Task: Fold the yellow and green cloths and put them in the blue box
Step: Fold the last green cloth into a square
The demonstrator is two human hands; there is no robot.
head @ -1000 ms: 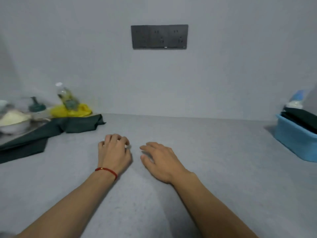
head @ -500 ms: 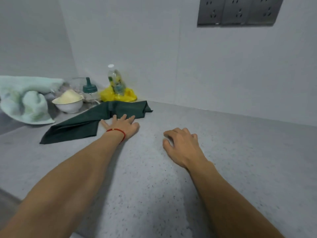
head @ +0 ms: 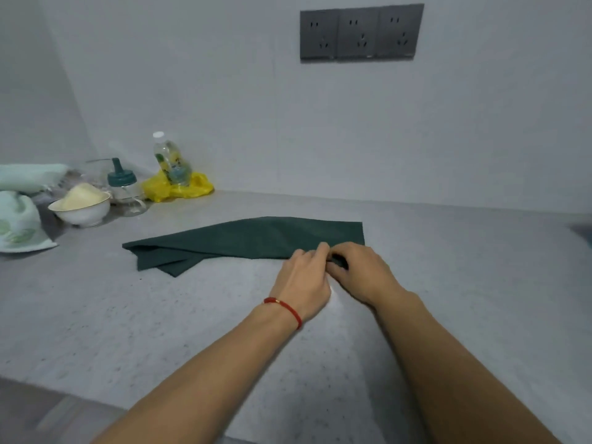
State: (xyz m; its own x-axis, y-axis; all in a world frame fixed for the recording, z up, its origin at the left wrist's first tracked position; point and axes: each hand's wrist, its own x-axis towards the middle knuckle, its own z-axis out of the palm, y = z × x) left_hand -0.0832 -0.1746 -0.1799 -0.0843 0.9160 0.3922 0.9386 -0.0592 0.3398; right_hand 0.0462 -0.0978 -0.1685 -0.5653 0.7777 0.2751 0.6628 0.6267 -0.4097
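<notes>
Grey counter [head: 160, 315], both hands, left hand [head: 302, 277], right hand [head: 363, 272], pinching green cloth [head: 256, 240] corner, bottle [head: 171, 161] label unreadable

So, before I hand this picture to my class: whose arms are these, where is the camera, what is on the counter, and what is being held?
No machine here: a person wears a camera on the head, looking down at their own arms. The left hand, with a red wrist cord, and the right hand both pinch the near right corner of a dark green cloth lying on the grey counter. At the back left stand a white bowl, a teal-capped jar, a plastic bottle on something yellow, and pale towels.
</notes>
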